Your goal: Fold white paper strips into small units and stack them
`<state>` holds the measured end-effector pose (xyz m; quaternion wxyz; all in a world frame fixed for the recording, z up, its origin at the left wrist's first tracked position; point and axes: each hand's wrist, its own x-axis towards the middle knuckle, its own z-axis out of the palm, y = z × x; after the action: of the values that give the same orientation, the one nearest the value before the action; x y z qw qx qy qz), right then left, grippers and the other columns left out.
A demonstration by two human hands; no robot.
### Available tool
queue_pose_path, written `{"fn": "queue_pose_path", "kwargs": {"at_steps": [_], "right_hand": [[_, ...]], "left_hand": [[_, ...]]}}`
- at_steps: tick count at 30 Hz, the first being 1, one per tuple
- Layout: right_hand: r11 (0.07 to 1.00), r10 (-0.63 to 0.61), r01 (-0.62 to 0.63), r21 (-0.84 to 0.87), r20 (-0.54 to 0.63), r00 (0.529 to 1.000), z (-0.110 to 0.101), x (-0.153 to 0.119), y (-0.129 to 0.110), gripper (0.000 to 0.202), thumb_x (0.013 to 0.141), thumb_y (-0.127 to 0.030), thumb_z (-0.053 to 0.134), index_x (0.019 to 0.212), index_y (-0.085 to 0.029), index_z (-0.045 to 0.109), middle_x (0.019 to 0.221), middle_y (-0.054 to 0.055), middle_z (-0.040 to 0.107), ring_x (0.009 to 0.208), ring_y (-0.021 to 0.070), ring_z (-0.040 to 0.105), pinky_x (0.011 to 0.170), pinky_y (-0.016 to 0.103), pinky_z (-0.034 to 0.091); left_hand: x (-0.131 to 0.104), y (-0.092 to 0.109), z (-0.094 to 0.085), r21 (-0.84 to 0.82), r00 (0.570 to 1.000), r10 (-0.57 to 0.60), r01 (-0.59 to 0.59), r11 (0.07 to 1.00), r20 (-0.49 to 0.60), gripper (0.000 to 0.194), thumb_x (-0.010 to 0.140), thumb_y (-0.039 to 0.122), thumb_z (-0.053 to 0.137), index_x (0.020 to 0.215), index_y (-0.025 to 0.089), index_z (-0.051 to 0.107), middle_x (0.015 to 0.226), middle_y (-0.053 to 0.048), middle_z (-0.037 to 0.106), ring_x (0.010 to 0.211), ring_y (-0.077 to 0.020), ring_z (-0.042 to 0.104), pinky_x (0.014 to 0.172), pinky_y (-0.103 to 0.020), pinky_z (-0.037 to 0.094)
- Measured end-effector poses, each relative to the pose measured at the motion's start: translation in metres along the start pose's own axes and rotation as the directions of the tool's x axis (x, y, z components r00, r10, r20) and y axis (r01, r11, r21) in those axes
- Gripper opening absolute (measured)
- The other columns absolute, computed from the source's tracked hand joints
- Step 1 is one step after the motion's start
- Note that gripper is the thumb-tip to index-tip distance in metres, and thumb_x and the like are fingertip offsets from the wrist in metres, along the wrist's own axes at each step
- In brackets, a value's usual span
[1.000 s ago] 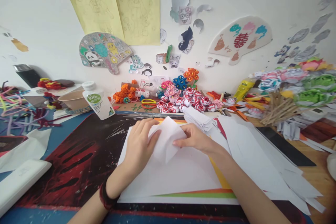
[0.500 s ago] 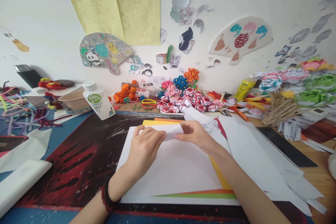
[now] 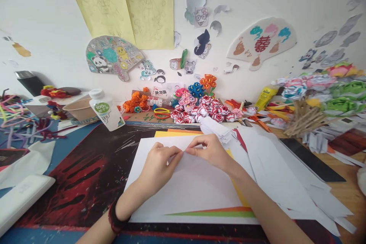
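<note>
My left hand (image 3: 160, 164) and my right hand (image 3: 208, 151) meet above a stack of white paper sheets (image 3: 197, 187), thumbs and forefingers pinched with the tips almost touching. Between them is a small piece of white paper (image 3: 184, 152), hard to tell apart from the white sheet behind. Both hands are closed on it, and the fingers cover most of its outline. Orange and green edges show between the sheets near the front. Yellow paper (image 3: 238, 185) sticks out along the right side. A dark band circles my left wrist.
A white bottle (image 3: 106, 109) stands tilted at the back left. Red-and-white paper flowers (image 3: 213, 108) line the back. Loose white sheets (image 3: 281, 171) and a flat black object (image 3: 310, 159) lie to the right. A white case (image 3: 25, 200) rests at the left on a dark mat (image 3: 85, 167).
The folded white paper has turned and shows much less. My right hand's fingers have come down and closed into a pinch, nearer to my left fingertips.
</note>
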<state>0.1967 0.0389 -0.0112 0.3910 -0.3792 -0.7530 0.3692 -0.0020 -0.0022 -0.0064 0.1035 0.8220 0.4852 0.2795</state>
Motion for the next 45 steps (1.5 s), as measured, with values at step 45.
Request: {"fn": "queue_pose_path", "kwargs": {"at_steps": [45], "right_hand": [[1.0,-0.029,0.029,0.002,-0.066,0.997,0.0,-0.002,-0.004,0.008,0.075,-0.024,0.071,0.075,-0.018,0.076,0.074,0.005,0.074,0.069,0.0174,0.065,0.063,0.027,0.048]], "left_hand": [[0.002,-0.001,-0.006,-0.067,0.997,-0.053,0.057,0.996,0.057,0.024,0.091,0.028,0.047,0.086,0.021,0.07,0.075,-0.002,0.068,0.067,-0.0155,0.057,0.062,-0.025,0.039]]}}
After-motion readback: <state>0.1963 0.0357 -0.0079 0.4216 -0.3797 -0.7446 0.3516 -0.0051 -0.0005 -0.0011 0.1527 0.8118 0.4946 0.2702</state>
